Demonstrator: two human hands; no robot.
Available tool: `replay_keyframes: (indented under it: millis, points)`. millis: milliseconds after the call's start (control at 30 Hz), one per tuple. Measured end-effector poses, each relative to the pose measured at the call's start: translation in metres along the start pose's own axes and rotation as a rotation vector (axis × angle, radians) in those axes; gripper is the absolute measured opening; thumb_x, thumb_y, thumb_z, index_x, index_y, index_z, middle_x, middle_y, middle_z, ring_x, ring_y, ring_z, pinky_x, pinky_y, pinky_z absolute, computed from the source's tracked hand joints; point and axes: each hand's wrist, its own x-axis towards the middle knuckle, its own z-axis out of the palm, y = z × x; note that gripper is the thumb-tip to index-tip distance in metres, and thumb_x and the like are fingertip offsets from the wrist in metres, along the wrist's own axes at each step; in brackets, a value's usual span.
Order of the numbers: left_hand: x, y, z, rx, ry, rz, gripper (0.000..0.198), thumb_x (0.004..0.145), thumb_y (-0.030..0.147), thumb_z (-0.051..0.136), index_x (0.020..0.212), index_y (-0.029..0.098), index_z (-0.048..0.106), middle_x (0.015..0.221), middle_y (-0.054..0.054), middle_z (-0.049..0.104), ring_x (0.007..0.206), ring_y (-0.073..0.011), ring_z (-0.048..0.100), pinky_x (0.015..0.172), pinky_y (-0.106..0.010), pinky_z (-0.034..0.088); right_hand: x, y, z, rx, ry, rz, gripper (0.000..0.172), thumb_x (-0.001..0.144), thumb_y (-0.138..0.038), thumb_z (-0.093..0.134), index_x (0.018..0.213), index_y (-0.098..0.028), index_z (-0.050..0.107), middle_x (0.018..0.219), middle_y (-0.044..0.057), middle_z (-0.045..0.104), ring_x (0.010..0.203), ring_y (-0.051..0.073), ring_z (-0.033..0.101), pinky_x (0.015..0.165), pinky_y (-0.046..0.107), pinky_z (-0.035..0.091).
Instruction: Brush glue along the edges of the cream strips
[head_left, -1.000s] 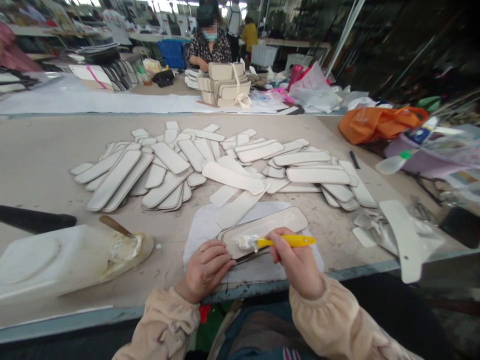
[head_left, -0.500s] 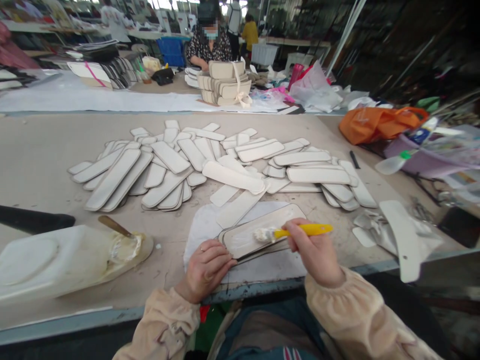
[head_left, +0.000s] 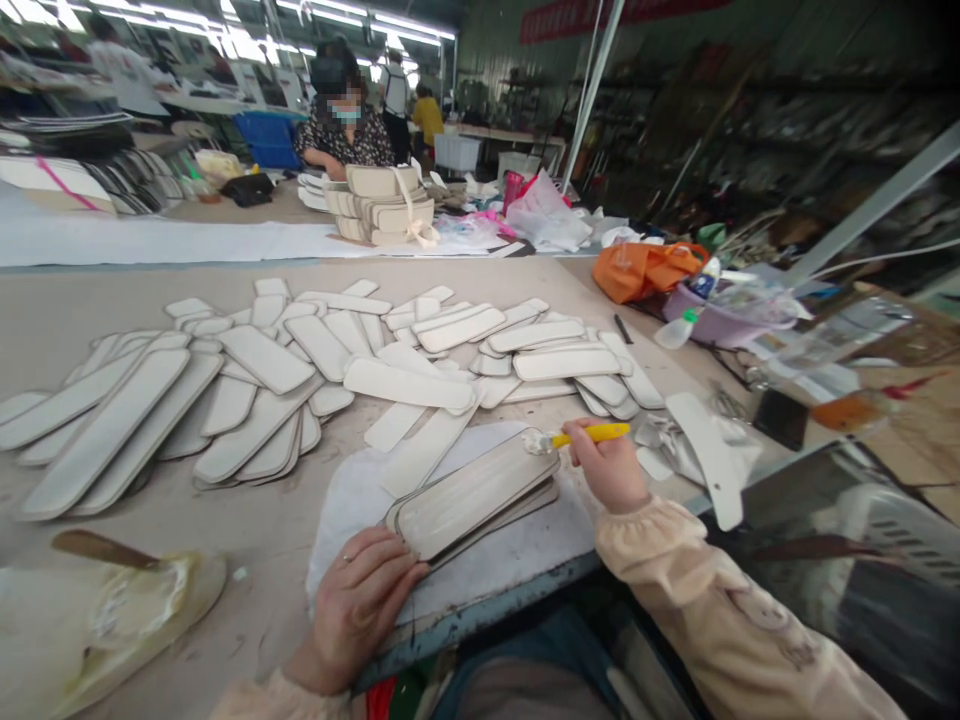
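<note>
Yellow-handled brush [head_left: 564,438] w/ white paste [head_left: 535,441] clamped in R hand [head_left: 609,466], tip at right end of top off-white, long rounded panel [head_left: 472,495], nr front edge of bench [head_left: 279,530]; L hand [head_left: 367,592] at left end, pinch/press unclear. Prob. coating; next stroke likely needs panel steady.

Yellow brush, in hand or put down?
In hand: the right hand grips the yellow brush by its handle, with the bristles at the right end of the top panel.
</note>
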Motion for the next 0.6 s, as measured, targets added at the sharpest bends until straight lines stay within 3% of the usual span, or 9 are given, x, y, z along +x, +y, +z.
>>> replay_keyframes:
  millis: [133,233,300,367,500,600]
  points:
    - [0.000,-0.001,0.000,0.004,-0.005,0.010,0.009,0.082,0.010,0.068,0.087,0.017,0.070,0.081,-0.003,0.069,0.082,-0.0160,0.063,0.081,-0.032,0.055,-0.008,0.005,-0.015,-0.120,0.120,-0.169,0.031,0.092,-0.045,0.047,0.086,-0.018,0.063,0.054,-0.001,0.060,0.050,0.015,0.058,0.054,0.026,0.043]
    - [0.000,-0.001,0.001,0.010,-0.014,0.011,0.009,0.082,0.011,0.068,0.088,0.017,0.070,0.082,-0.004,0.069,0.083,-0.0160,0.063,0.081,-0.032,0.055,-0.038,-0.008,0.001,-0.276,0.115,-0.492,0.022,0.094,-0.034,0.049,0.090,-0.018,0.063,0.068,0.003,0.067,0.059,0.015,0.062,0.058,0.025,0.044]
    - [0.000,-0.001,0.001,0.019,-0.013,0.016,0.008,0.082,0.011,0.068,0.087,0.017,0.070,0.082,-0.004,0.069,0.082,-0.0157,0.063,0.082,-0.032,0.055,-0.062,-0.021,0.018,-0.418,0.048,-0.680,0.017,0.093,-0.026,0.050,0.085,-0.017,0.063,0.067,0.004,0.065,0.059,0.015,0.060,0.057,0.026,0.041]
    - [0.000,0.000,0.000,0.025,-0.015,0.019,0.008,0.082,0.011,0.068,0.087,0.017,0.069,0.082,-0.003,0.069,0.081,-0.0155,0.063,0.082,-0.033,0.055,-0.087,-0.036,0.036,-0.474,-0.051,-0.776,0.019,0.092,-0.022,0.049,0.079,-0.017,0.062,0.060,0.004,0.061,0.056,0.015,0.057,0.054,0.027,0.038]
    - [-0.002,-0.001,-0.001,0.031,-0.040,0.030,0.005,0.084,0.012,0.066,0.087,0.016,0.068,0.082,-0.004,0.069,0.082,-0.0163,0.062,0.081,-0.033,0.055,-0.125,-0.068,0.062,-0.282,-0.242,-0.805,0.022,0.092,-0.025,0.047,0.076,-0.019,0.060,0.062,0.004,0.061,0.060,0.017,0.058,0.054,0.028,0.039]
    - [-0.003,-0.003,0.000,0.047,-0.060,0.040,0.006,0.085,0.013,0.064,0.089,0.016,0.068,0.085,-0.005,0.069,0.086,-0.0173,0.062,0.082,-0.034,0.054,-0.128,-0.078,0.068,0.035,-0.339,-0.608,0.022,0.093,-0.030,0.046,0.081,-0.020,0.062,0.068,0.003,0.065,0.064,0.017,0.062,0.060,0.028,0.044]
